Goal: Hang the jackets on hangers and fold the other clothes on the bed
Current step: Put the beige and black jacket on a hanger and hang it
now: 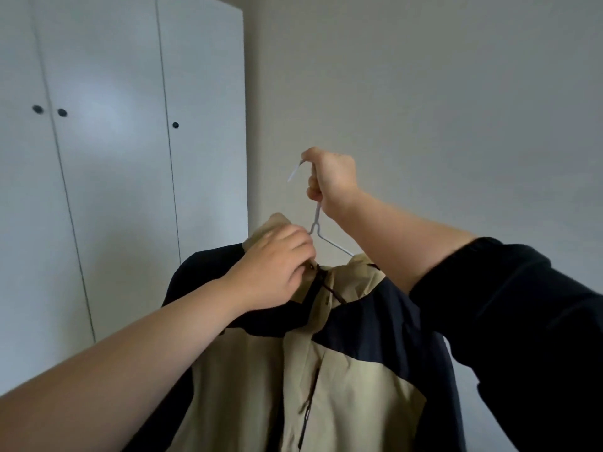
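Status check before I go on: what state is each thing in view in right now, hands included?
jacket: on the hanger, held up in the air.
hanger: hook end gripped from above, shoulders inside the jacket.
right hand: gripping the hanger's hook.
left hand: fingers curled on the jacket's collar by the zip top.
wardrobe doors: closed.

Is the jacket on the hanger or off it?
On: the jacket hangs from the white hanger, which the right hand holds up by its hook; left hand grips the collar.
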The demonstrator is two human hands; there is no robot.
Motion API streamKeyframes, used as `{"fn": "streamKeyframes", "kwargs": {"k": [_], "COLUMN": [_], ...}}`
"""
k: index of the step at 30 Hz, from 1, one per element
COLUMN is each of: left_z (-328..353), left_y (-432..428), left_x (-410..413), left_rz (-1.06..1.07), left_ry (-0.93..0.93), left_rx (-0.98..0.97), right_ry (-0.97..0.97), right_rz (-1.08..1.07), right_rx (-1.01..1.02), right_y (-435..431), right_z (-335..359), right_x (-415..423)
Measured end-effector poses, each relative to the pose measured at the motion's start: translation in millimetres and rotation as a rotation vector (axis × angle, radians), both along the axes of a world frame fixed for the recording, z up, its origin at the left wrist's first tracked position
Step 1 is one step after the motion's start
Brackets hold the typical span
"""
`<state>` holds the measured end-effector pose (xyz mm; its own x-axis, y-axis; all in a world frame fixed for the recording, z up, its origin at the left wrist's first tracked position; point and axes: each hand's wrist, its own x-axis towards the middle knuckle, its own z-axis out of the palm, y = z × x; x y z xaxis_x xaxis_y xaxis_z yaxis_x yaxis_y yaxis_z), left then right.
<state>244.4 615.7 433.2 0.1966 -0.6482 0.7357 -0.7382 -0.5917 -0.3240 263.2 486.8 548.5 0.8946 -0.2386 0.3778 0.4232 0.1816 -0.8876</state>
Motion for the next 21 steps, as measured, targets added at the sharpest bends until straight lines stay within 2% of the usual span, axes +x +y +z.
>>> {"fn": "streamKeyframes", "kwargs": {"k": [2, 4, 6, 7, 9, 11, 14, 17, 19, 21], "left_z": [-5.1, 2.0, 14.1, 19.2, 22.8, 20.3, 14.6, 11.6, 12.5, 14.3], "left_y": [13.9, 32.9, 44.5, 45.4, 41.8, 36.5, 35.0, 41.2, 47.0, 52.0], "left_x": [6.2, 15.5, 28.5, 34.2, 46.9, 53.2, 59.2, 67.1, 72.6, 76.0], "left_rz": [0.035, 0.229, 0.499, 0.552, 0.496, 0.430, 0.432, 0.391, 0.358, 0.327], "left_ry": [0.050, 0.290, 0.654, 0.785, 0.888, 0.901, 0.859, 0.851, 0.835, 0.802], "left_rx": [-0.214, -0.417, -0.326, -0.269, -0.315, -0.449, -0.591, -0.705, -0.782, -0.839], "right_ry": [-0.014, -0.047, -0.059, -0.057, -0.055, -0.054, -0.038, 0.166, 0.337, 0.424], "right_rz": [0.058, 0.133, 0.191, 0.207, 0.207, 0.119, -0.165, -0.335, -0.311, -0.220], "right_rx": [-0.034, -0.061, -0.117, -0.154, -0.215, -0.314, -0.656, -1.002, -1.072, -1.016], "right_y": [9.8, 15.8, 21.2, 23.7, 24.2, 12.8, -25.0, -73.2, -102.5, -126.2], "right_z": [-0.8, 1.5, 2.8, 2.1, -0.3, -1.8, -8.0, -33.2, -59.4, -86.8], "right_x": [4.8, 8.9, 10.8, 11.3, 14.4, 17.5, 27.3, 33.8, 30.5, 24.2]}}
